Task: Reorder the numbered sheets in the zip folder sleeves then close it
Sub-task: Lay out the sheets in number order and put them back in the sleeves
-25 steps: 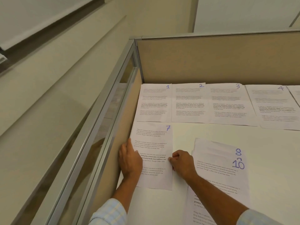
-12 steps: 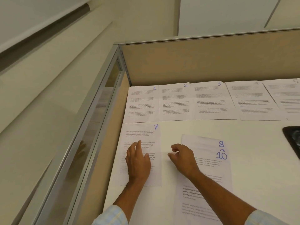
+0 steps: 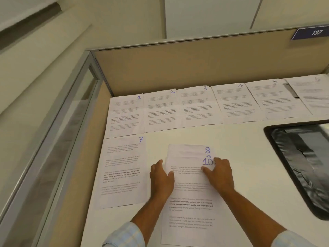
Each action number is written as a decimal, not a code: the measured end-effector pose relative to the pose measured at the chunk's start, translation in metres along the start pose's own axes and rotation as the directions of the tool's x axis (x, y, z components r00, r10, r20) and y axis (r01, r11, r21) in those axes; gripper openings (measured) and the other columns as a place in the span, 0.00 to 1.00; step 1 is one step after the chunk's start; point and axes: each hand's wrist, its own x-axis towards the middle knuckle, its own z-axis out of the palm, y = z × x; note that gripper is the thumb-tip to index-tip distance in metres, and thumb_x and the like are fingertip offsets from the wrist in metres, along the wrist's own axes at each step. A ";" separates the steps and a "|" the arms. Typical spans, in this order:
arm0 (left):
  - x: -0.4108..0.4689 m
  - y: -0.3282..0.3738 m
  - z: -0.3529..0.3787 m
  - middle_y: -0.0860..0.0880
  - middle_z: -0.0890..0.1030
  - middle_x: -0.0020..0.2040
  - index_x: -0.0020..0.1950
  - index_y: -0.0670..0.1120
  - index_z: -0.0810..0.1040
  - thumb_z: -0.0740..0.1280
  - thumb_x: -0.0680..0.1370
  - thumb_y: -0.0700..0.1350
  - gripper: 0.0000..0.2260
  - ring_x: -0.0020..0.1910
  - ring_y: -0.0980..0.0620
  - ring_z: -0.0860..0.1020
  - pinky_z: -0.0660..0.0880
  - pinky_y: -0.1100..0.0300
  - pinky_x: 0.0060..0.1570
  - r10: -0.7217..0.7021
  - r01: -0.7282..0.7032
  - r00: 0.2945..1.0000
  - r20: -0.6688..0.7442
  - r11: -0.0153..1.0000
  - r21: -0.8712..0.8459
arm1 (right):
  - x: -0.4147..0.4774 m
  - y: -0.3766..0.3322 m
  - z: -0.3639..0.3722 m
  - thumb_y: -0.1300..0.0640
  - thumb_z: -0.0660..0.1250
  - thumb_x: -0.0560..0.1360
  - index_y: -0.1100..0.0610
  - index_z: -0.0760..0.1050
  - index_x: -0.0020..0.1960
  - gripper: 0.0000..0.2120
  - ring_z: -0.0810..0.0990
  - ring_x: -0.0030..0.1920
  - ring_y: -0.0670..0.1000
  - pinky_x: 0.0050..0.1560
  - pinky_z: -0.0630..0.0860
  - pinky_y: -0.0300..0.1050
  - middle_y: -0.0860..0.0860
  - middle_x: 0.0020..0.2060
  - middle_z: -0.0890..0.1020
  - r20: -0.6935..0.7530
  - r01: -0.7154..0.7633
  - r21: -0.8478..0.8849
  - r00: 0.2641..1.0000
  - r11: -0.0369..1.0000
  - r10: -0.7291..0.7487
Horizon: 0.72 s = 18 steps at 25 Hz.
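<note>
Soft even light, slight blur, bowed edges

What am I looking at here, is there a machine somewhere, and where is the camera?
No machine: a person works with bare hands, and the one picture comes from a camera worn on their head, looking down at a white desk. Sheets numbered 1 to 6 lie in a row along the partition; sheet 7 lies nearer, at the left. The left hand and right hand grip the sides of a pile showing 8 and 10. A dark zip folder lies at the right.

Zip folder [image 3: 295, 157] partly off-frame (right side)
</note>
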 end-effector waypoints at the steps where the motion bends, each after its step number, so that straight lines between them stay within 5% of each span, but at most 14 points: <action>1: -0.001 0.002 0.003 0.46 0.66 0.78 0.82 0.47 0.61 0.68 0.83 0.46 0.30 0.76 0.45 0.68 0.72 0.49 0.71 -0.047 0.047 0.999 -0.001 0.999 -0.005 | -0.003 0.006 -0.002 0.43 0.77 0.74 0.58 0.75 0.64 0.27 0.75 0.62 0.59 0.60 0.76 0.53 0.57 0.61 0.74 0.014 -0.007 -0.043 1.000 0.999 0.007; 10: 0.002 0.028 0.012 0.43 0.77 0.69 0.76 0.43 0.70 0.74 0.77 0.40 0.29 0.61 0.45 0.78 0.77 0.55 0.55 -0.313 0.300 0.949 -0.023 0.926 -0.227 | -0.005 0.023 -0.008 0.44 0.77 0.73 0.57 0.74 0.57 0.23 0.77 0.55 0.57 0.54 0.79 0.51 0.53 0.55 0.72 0.073 0.061 -0.067 0.996 0.996 -0.056; 14: 0.000 0.025 0.013 0.45 0.86 0.52 0.50 0.44 0.82 0.71 0.75 0.37 0.05 0.45 0.48 0.84 0.85 0.49 0.49 -0.307 0.310 0.951 0.045 0.933 -0.183 | -0.005 0.027 -0.011 0.43 0.76 0.74 0.57 0.74 0.58 0.22 0.77 0.56 0.55 0.53 0.79 0.49 0.53 0.55 0.72 0.096 0.059 -0.059 0.994 0.997 -0.053; 18: -0.007 0.025 0.014 0.49 0.87 0.47 0.48 0.46 0.82 0.67 0.77 0.34 0.08 0.44 0.50 0.85 0.84 0.54 0.43 -0.239 0.244 0.970 0.045 0.949 -0.199 | -0.001 0.027 -0.012 0.43 0.75 0.75 0.57 0.73 0.62 0.25 0.77 0.59 0.56 0.57 0.79 0.51 0.54 0.58 0.73 0.127 0.058 -0.045 0.990 0.997 -0.052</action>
